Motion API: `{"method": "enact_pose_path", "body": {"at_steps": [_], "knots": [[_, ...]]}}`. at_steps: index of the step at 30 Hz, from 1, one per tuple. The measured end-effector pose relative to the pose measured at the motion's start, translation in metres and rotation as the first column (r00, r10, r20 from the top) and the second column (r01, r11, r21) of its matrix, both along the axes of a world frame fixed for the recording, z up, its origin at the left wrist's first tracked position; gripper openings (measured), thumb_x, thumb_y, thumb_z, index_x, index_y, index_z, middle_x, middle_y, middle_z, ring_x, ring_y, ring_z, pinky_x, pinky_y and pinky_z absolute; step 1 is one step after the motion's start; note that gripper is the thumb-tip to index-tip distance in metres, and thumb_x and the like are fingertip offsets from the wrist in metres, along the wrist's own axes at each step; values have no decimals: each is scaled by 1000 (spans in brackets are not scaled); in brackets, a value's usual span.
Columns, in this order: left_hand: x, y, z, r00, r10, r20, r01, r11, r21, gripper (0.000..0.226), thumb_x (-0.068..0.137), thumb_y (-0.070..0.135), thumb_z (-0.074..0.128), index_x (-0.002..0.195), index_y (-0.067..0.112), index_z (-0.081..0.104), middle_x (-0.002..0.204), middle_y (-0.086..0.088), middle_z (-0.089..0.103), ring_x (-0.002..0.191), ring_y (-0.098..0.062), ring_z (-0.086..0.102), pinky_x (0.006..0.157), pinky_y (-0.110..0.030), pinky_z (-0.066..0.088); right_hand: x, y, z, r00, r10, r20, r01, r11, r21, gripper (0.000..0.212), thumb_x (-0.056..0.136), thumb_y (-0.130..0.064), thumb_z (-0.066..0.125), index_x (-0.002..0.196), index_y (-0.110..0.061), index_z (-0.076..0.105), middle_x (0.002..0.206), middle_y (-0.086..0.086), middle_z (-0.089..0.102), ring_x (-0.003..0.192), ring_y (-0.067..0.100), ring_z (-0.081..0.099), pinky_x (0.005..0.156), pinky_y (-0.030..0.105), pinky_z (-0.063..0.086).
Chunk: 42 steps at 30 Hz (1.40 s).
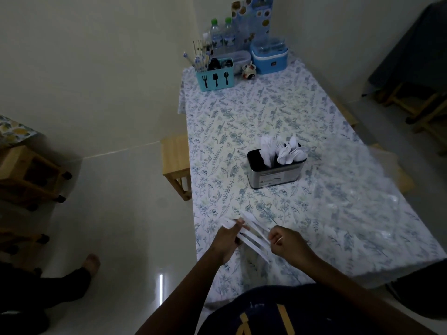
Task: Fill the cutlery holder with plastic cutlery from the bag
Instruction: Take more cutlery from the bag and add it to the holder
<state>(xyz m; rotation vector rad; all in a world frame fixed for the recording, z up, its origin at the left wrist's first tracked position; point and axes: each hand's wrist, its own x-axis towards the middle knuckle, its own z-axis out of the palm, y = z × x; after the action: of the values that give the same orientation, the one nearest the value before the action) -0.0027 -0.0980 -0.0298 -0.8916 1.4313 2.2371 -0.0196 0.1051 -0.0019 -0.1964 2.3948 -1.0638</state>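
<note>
Dark shirt [278,313] cut off, left hand [228,240] and right hand [286,241] gripping blurred white plastic cutlery [251,238], clear bag [362,189] barely visible

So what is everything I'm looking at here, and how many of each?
cutlery holder: one, black and steel, mid-table
cutlery in holder: a bunch, too packed to count, white, standing upright
held cutlery: a few long pieces, white, over the near edge
plastic bag: one, clear, table's right side
caddy: one, turquoise, far left corner
water bottles: two, green caps, behind the caddy
cooler box: one, blue, far end
tablecloth: one, blue floral, covering the table
stool: one, pale wood, left of the table
left hand: grips the held cutlery
right hand: fingers pinch its near ends
</note>
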Motion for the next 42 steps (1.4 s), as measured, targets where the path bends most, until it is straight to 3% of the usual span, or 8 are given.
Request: {"method": "enact_pose_path", "body": {"at_steps": [9, 15, 19, 23, 30, 34, 39, 42], "knots": [[-6, -8, -3, 1000, -8, -22, 9, 997, 76, 37, 92, 24, 64, 115, -5, 64, 108, -21, 64, 102, -33, 59, 95, -45, 43, 1, -8, -1, 999, 42, -20, -43, 999, -11, 14, 72, -7, 63, 80, -17, 62, 79, 0, 65, 70, 10, 59, 62, 19, 44], [-9, -18, -2, 994, 78, 70, -80, 996, 29, 21, 98, 9, 51, 88, 0, 68, 87, -16, 66, 83, -29, 63, 76, -36, 51, -4, -12, -14, 999, 31, -34, -31, 999, -6, 1, 84, -13, 64, 83, -13, 65, 77, -4, 64, 69, 7, 59, 61, 13, 43], [-9, -27, -9, 988, 139, 72, -137, 990, -26, 20, 98, 12, 51, 92, -3, 64, 89, -20, 59, 88, -37, 57, 68, -36, 52, -20, -8, -35, 985, -31, -167, 55, 989, 140, 10, 86, -11, 64, 78, -13, 58, 77, -3, 54, 71, 10, 52, 59, 15, 35], [-5, -29, -11, 982, 166, 90, -166, 986, -16, 20, 99, 11, 49, 93, -1, 63, 88, -17, 62, 83, -29, 61, 73, -34, 53, -29, 3, -58, 990, 101, -103, -58, 932, 359, 21, 75, -7, 69, 81, -19, 52, 87, 3, 57, 78, 16, 54, 64, 24, 41], [-1, -29, -15, 958, 240, 158, -226, 969, -102, 20, 98, 15, 50, 96, -2, 60, 89, -18, 61, 85, -30, 60, 74, -36, 51, -36, 4, -62, 985, 170, -20, -152, 921, 358, 21, 80, 1, 50, 76, -19, 45, 84, 5, 55, 79, 19, 53, 56, 24, 29], [-5, -23, -14, 952, 258, 162, -246, 965, -89, 22, 98, 16, 51, 106, -4, 58, 95, -20, 61, 87, -33, 60, 76, -38, 51, -36, 4, -50, 991, 130, 45, -137, 948, 288, 20, 88, -5, 49, 75, -20, 49, 87, 7, 58, 82, 24, 59, 63, 29, 42], [-7, -7, -2, 975, 195, 111, -198, 980, 17, 31, 101, 13, 43, 87, -5, 65, 90, -23, 67, 85, -35, 63, 78, -39, 53, -31, 11, -16, 914, -70, 400, 159, 968, -194, 11, 90, -10, 58, 98, -5, 63, 90, 8, 60, 78, 19, 59, 69, 24, 54], [-12, 5, 0, 982, 167, 82, -173, 983, 66, 37, 101, 13, 42, 85, -6, 70, 95, -25, 70, 94, -39, 64, 90, -46, 51, -32, 17, -3, 875, -60, 481, 216, 937, -276, 10, 89, -9, 60, 95, -5, 67, 78, 6, 60, 69, 15, 56, 67, 23, 52]]}}
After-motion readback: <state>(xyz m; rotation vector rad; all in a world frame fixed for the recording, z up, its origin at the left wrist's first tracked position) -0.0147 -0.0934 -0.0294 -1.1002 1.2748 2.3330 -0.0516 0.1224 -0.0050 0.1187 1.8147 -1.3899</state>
